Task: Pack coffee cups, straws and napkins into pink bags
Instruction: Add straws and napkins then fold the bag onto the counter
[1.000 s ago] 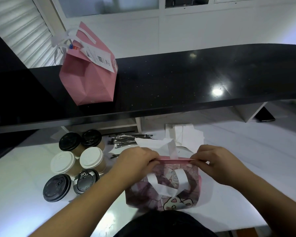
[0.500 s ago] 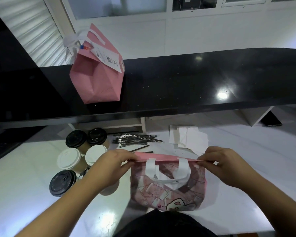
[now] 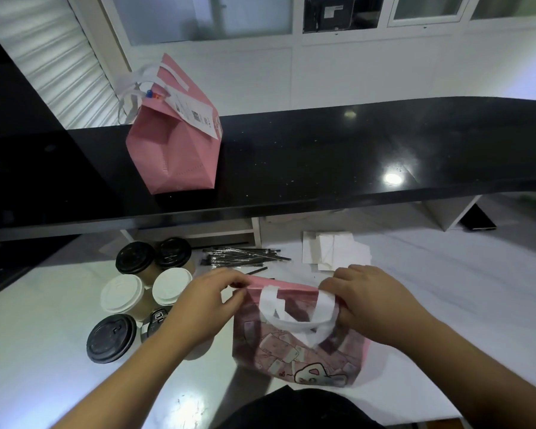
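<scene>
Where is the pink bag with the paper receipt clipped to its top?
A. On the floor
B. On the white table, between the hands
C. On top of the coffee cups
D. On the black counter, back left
D: the tagged pink bag stands on the black counter, apart from the printed bag pinched by both hands.

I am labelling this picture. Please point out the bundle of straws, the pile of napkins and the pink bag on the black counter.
bundle of straws (image 3: 245, 257), head view, middle of the bundle.
pile of napkins (image 3: 334, 250), head view, top sheet.
pink bag (image 3: 180, 156), head view, front face.
</scene>
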